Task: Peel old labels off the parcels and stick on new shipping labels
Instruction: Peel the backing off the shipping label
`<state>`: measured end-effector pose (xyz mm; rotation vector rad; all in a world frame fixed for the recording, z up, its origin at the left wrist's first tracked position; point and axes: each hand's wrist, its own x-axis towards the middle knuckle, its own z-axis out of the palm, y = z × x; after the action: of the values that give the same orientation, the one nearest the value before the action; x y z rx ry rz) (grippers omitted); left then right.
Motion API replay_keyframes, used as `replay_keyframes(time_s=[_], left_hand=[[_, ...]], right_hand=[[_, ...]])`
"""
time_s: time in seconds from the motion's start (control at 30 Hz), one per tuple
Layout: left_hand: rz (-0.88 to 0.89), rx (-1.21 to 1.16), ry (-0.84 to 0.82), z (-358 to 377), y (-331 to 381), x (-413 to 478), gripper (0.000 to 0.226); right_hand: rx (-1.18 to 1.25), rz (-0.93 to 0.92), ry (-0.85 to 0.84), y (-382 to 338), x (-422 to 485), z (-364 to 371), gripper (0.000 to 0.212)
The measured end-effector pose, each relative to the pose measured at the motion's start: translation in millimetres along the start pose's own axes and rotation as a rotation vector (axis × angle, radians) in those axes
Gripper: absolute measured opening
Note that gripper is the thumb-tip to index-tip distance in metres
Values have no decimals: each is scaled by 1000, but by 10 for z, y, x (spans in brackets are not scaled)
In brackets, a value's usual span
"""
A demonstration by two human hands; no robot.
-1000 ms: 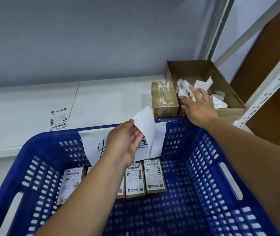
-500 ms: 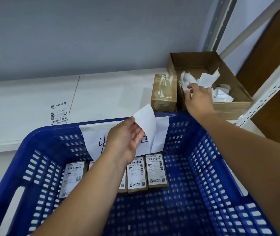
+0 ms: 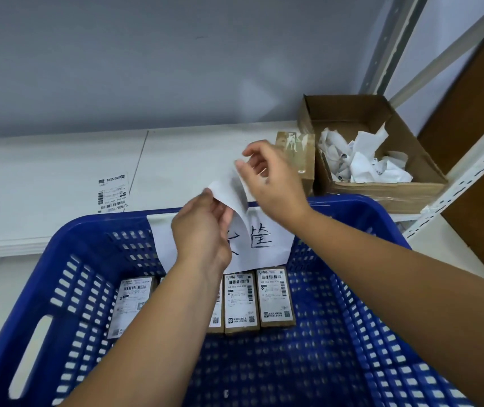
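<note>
Both grips are on one white label (image 3: 232,190), held in the air just above the far rim of the blue crate (image 3: 88,227). Left grip (image 3: 202,230): thumb and fingers pinch the label's lower corner. Right grip (image 3: 273,183): thumb and forefinger pinch its upper edge, other fingers loosely spread. Label curls between the two, blank side to camera; cannot tell what is on the other face.

Inside the crate, along its far wall: a row of labelled parcels (image 3: 276,298), small and brown, each with a printed barcode label on top. Left forearm hides part of the row. A paper sign (image 3: 261,239) with handwritten characters hangs over the crate's far wall, above the row.

Beyond the crate's far rim, on the white bench (image 3: 43,171): one taped parcel (image 3: 301,163), brown, whitish patches on its top face, partly behind the right grip. Beyond the crate's far right corner: an open cardboard box (image 3: 381,195) holding crumpled label scraps (image 3: 361,165). Beyond the crate's far left corner: a printed shipping label (image 3: 113,192) lying flat on the bench.
</note>
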<state>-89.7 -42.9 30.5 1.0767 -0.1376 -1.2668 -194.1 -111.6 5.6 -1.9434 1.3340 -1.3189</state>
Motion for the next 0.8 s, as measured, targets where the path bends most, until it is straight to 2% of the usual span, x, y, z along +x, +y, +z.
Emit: replay_keyframes(time_s=[0.07,0.13,0.3,0.37,0.5,0.63,0.7,0.8], left_hand=[[62,-39,27,10,93,15,17],[96,-49,22,-3,160,48,17],[104,34,-21,-73,172,140,23],[98,70,-44,-69,168,132,23],[87,113,-116,10,164,63,9],[95,208,-166,39,121,5,14],[94,253,-160,29,114,12,15],[59,258,-156,21,105,44,22]], right_hand=[[-38,-94,-118,-120,-164,91,41],[-81,-159,-161,-157,-289,167,47],[-15,-173,-129,-242,-343,282,29],[24,-118,-119,-288,-344,290,26],[108,44,-27,-297,-299,257,25],[203,139,40,-269,-227,227,25],[171,127,41,-209,-200,205,23],[-18,-14,5,-90,-197,136,29]])
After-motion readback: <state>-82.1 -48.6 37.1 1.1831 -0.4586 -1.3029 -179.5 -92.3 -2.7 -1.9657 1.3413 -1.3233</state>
